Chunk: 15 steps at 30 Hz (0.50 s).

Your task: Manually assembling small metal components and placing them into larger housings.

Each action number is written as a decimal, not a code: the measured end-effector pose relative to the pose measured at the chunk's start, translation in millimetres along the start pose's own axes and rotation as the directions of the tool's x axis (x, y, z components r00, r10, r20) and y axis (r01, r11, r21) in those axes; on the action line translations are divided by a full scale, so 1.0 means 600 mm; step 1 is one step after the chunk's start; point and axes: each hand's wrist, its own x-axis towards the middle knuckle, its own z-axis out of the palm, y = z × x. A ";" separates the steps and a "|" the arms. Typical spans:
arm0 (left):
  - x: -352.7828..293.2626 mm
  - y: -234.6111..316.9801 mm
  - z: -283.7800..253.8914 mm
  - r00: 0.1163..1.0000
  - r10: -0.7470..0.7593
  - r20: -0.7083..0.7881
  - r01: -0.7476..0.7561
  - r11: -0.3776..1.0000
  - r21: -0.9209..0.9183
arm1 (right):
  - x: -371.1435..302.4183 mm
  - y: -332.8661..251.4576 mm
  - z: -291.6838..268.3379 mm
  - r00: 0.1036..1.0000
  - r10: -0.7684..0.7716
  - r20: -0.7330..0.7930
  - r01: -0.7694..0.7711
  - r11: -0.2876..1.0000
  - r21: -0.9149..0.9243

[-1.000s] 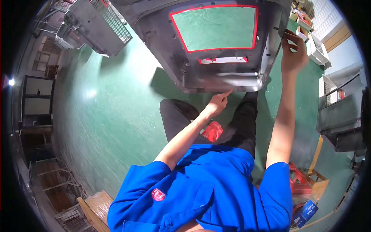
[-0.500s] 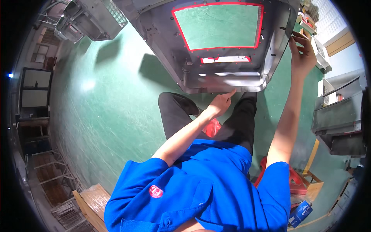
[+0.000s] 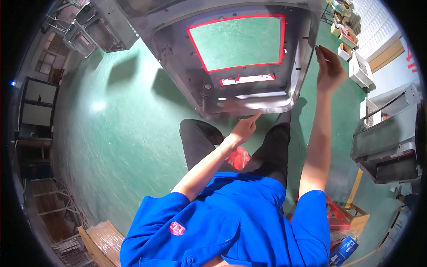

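A large grey moulded panel (image 3: 184,82), shaped like a hollow cover, hangs in front of me at the top of the view. It has a big window opening edged in red (image 3: 209,71) and a narrow red-edged slot (image 3: 247,80) below that. My left hand (image 3: 243,130) has its index finger stretched toward the panel's near rim, at or just beside it; the other fingers are curled. To the right, my right hand (image 3: 331,73) is raised with bent, parted fingers, their tips at the panel's right edge. Nothing is visible in either hand.
Another grey cover (image 3: 106,29) stands at the far left, and a dark grey one (image 3: 384,147) at the right. White bins (image 3: 361,71) with small parts line the far right. A red stand (image 3: 338,216) and a blue box (image 3: 343,250) are at my lower right.
The panel and both hands now appear slightly further left and lower in the view, along with a shift of the whole scene. The fingers of my right hand remain near the right edge.
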 end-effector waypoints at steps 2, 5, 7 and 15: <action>0.000 0.006 0.000 1.000 -0.002 -0.007 0.002 1.000 -0.014 | 0.001 0.000 0.001 0.999 -0.036 -0.011 0.036 0.999 -0.006; -0.004 0.014 0.001 1.000 0.002 -0.021 -0.002 1.000 -0.013 | 0.000 -0.012 -0.004 0.997 -0.073 -0.011 0.072 0.994 -0.085; -0.007 0.018 0.002 0.999 0.000 -0.046 0.000 1.000 0.001 | 0.000 -0.018 -0.001 0.999 -0.030 -0.012 0.030 0.999 -0.018; -0.009 0.024 0.013 0.999 -0.019 -0.050 0.022 0.998 0.061 | 0.030 -0.048 -0.003 0.976 -0.178 0.127 0.198 0.967 -0.161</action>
